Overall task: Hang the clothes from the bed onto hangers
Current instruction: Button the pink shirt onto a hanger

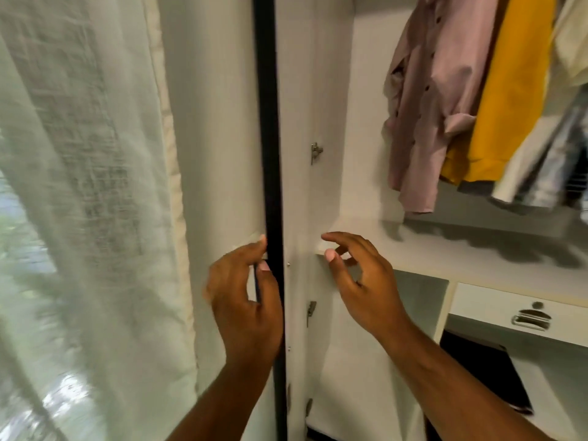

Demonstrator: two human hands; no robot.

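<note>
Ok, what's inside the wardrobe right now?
A pink shirt, a yellow garment and paler clothes hang over a shelf; a shut drawer sits below. What they hang from is out of frame; the drawer's contents are hidden.

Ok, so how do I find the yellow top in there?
Look in the open white wardrobe, up at the top right where things hang. The yellow top hangs just to the right of the pink buttoned shirt. It is the only bright yellow one; its neighbours are pale.
</note>
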